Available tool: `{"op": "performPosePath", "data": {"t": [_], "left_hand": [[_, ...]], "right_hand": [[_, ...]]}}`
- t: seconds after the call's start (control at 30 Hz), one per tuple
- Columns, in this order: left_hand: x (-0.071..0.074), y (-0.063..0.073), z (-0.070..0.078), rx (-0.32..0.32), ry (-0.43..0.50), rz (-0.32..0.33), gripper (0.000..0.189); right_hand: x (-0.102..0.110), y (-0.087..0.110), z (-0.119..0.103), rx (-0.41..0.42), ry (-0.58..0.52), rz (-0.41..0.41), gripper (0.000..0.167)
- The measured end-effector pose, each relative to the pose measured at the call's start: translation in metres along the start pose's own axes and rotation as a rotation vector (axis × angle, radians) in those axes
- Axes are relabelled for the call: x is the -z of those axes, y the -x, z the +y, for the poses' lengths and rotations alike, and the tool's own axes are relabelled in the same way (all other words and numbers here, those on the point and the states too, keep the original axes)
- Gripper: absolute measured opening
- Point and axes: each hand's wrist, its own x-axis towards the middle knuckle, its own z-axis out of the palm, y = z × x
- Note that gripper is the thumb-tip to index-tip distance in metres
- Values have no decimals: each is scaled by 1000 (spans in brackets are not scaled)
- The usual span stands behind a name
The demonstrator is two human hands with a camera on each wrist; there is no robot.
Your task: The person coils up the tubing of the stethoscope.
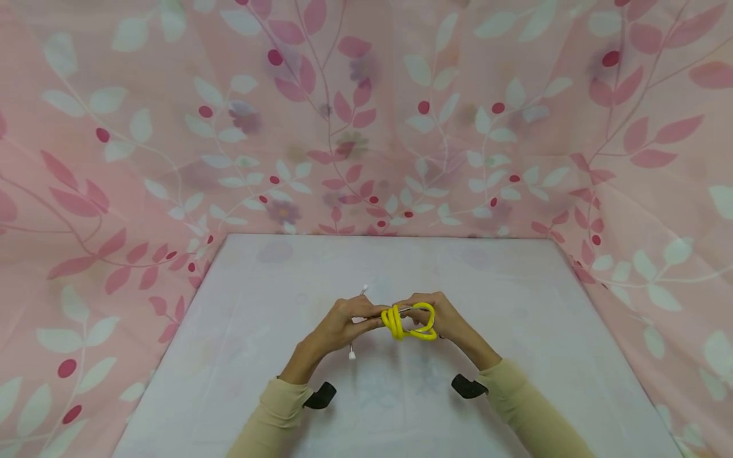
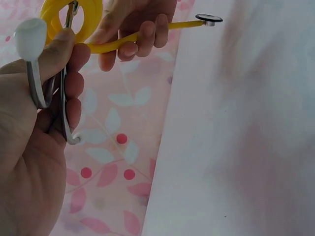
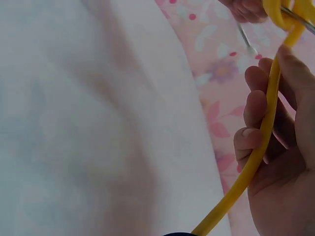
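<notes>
Both hands hold a stethoscope with yellow tubing (image 1: 395, 322) above the white table. My left hand (image 1: 342, 323) pinches its metal ear tubes (image 2: 63, 98) between thumb and fingers. White ear tips (image 1: 352, 355) stick out on either side of that hand. Just beyond the left fingertips, the tubing is looped round the metal stems. On the right, my right hand (image 1: 443, 315) grips the tail of the tubing (image 3: 266, 130), thumb and curled fingers along it. The round chest piece (image 2: 209, 20) hangs past the right fingers in the left wrist view.
The white tabletop (image 1: 389, 407) spreads beneath the hands. Pink leaf-patterned cloth (image 1: 366, 127) rises behind it and along both sides. A black wrist-worn device (image 1: 321, 395) sits at the left cuff, with a similar one (image 1: 468, 387) at the right.
</notes>
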Motion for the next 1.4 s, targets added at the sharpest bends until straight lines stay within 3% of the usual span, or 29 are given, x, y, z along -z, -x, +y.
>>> {"op": "performPosePath", "data": {"t": [0.13, 0.33, 0.53, 0.8, 0.93, 1.13, 1.4], "left_hand": [[-1, -1, -3, 9, -3, 51, 35], [-5, -1, -8, 33, -30, 132, 34], [-7, -2, -10, 70, -83, 161, 33], [-7, 1, -22, 148, -121, 214, 33], [-5, 5, -30, 180, -153, 229, 33], [-5, 10, -38, 232, -168, 180, 32], [-8, 13, -43, 236, -180, 114, 30]], "right_hand": [[-14, 7, 4, -66, 4, 41, 20], [-29, 19, 7, -126, -47, 21, 30], [-32, 27, -3, -197, -34, 25, 30], [-35, 39, -14, -193, 51, -12, 39], [-35, 45, -22, -174, 129, -67, 39], [-25, 47, -46, -146, 326, -130, 34], [-11, 42, -70, 18, 637, -85, 16]]}}
